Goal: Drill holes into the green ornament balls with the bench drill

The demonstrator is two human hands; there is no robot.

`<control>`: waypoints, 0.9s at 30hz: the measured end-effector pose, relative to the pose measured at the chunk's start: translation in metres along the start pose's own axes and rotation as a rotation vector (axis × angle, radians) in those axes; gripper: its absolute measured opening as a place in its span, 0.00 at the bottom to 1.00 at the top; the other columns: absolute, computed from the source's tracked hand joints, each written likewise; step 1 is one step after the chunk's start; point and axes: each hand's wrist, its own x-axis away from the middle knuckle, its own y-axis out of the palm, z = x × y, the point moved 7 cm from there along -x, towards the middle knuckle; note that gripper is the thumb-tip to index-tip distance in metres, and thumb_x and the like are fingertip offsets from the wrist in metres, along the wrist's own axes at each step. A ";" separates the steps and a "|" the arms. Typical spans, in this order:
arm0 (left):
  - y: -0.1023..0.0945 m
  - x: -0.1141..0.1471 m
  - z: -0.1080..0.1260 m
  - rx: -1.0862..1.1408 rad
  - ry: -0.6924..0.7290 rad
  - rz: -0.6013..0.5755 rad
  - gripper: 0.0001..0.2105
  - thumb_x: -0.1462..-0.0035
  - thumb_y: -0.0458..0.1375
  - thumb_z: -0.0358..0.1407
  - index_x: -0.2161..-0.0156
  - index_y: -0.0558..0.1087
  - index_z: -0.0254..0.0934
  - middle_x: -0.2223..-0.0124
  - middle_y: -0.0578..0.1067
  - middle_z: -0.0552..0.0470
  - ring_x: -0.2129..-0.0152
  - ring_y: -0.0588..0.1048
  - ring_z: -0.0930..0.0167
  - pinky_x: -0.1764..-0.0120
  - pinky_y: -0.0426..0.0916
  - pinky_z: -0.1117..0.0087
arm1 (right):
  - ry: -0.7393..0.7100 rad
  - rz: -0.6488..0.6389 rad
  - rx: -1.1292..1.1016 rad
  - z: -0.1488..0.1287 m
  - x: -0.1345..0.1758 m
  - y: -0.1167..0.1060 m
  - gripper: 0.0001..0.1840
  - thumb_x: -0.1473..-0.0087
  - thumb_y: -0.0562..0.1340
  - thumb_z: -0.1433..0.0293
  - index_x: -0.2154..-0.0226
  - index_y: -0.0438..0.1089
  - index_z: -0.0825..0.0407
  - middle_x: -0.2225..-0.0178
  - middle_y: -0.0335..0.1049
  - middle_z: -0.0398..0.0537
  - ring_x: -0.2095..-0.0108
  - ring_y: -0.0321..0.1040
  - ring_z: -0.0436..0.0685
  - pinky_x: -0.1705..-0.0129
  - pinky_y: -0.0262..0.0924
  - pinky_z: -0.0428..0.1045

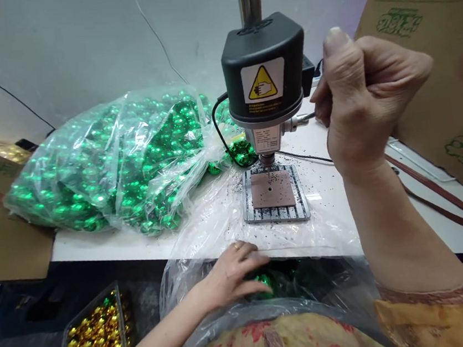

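Note:
My right hand [356, 92] is closed in a fist at the side of a small bench drill press [266, 75]. A metal feed lever [303, 119] runs from the press into its fingers. Below the chuck, a brown square plate [273, 190] with a small dark hole rests on the slotted metal base [278, 215]. My left hand [239, 275], wearing a ring, hovers at the table's front edge with fingers apart. Just under those fingers is a shiny green ball [264, 284], over the mouth of a clear plastic bag [177, 285] in front of me.
A large clear bag of green balls [117, 164] lies left of the press. Cardboard boxes stand at the left [7, 221] and right [444, 60]. A clear bin of gold balls [94, 345] sits low at left. Dark shavings dot the white table [325, 185]; a black cable crosses it.

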 end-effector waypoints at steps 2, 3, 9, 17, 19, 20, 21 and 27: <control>-0.023 -0.005 -0.031 -0.026 -0.123 0.205 0.11 0.35 0.55 0.40 0.51 0.71 0.39 0.58 0.76 0.45 0.60 0.75 0.66 0.58 0.71 0.65 | 0.003 0.003 0.016 0.000 0.000 0.000 0.25 0.42 0.62 0.64 0.88 0.62 0.54 0.89 0.53 0.36 0.87 0.48 0.39 0.80 0.46 0.45; -0.036 -0.011 -0.052 -0.054 -0.199 0.320 0.09 0.34 0.52 0.36 0.52 0.71 0.39 0.59 0.76 0.46 0.60 0.75 0.66 0.57 0.70 0.65 | 0.001 0.008 0.013 0.000 0.000 -0.001 0.25 0.42 0.62 0.64 0.87 0.62 0.54 0.89 0.53 0.36 0.86 0.49 0.39 0.80 0.46 0.45; -0.081 -0.075 -0.173 -0.378 -0.646 0.414 0.14 0.37 0.50 0.28 0.48 0.70 0.35 0.52 0.75 0.40 0.54 0.75 0.58 0.51 0.69 0.59 | -0.006 0.013 -0.013 -0.004 0.002 0.000 0.24 0.41 0.61 0.68 0.87 0.63 0.56 0.88 0.54 0.35 0.86 0.50 0.38 0.79 0.45 0.44; -0.074 -0.101 -0.223 -0.301 -0.756 0.328 0.22 0.45 0.61 0.31 0.44 0.69 0.35 0.45 0.69 0.38 0.49 0.73 0.54 0.49 0.69 0.57 | 0.000 -0.002 0.004 -0.006 0.004 -0.001 0.24 0.40 0.59 0.70 0.86 0.61 0.56 0.88 0.54 0.34 0.85 0.49 0.37 0.79 0.45 0.44; -0.078 -0.091 -0.217 -0.163 -0.723 0.468 0.22 0.48 0.63 0.33 0.46 0.70 0.35 0.48 0.71 0.40 0.50 0.73 0.56 0.49 0.69 0.58 | 0.007 -0.006 0.008 -0.006 0.004 0.000 0.24 0.40 0.59 0.70 0.86 0.61 0.56 0.88 0.54 0.34 0.85 0.49 0.37 0.79 0.45 0.44; -0.080 -0.084 -0.213 -0.054 -0.709 0.562 0.21 0.48 0.63 0.34 0.47 0.70 0.35 0.50 0.72 0.42 0.53 0.74 0.59 0.51 0.70 0.60 | 0.010 -0.001 0.004 -0.006 0.005 0.000 0.24 0.40 0.59 0.71 0.86 0.61 0.56 0.88 0.54 0.34 0.85 0.49 0.38 0.79 0.45 0.44; -0.081 -0.077 -0.207 0.087 -0.698 0.657 0.21 0.48 0.63 0.37 0.48 0.70 0.36 0.52 0.73 0.44 0.56 0.75 0.62 0.54 0.71 0.62 | 0.010 0.006 -0.005 -0.006 0.005 0.000 0.23 0.40 0.60 0.71 0.86 0.61 0.55 0.88 0.54 0.34 0.85 0.49 0.38 0.79 0.45 0.45; -0.042 -0.066 -0.160 1.046 -0.605 0.788 0.21 0.45 0.61 0.47 0.49 0.68 0.41 0.58 0.76 0.50 0.71 0.76 0.73 0.71 0.71 0.72 | -0.045 0.061 -0.081 -0.010 0.005 0.000 0.24 0.43 0.62 0.71 0.87 0.61 0.55 0.89 0.53 0.35 0.86 0.48 0.39 0.79 0.44 0.46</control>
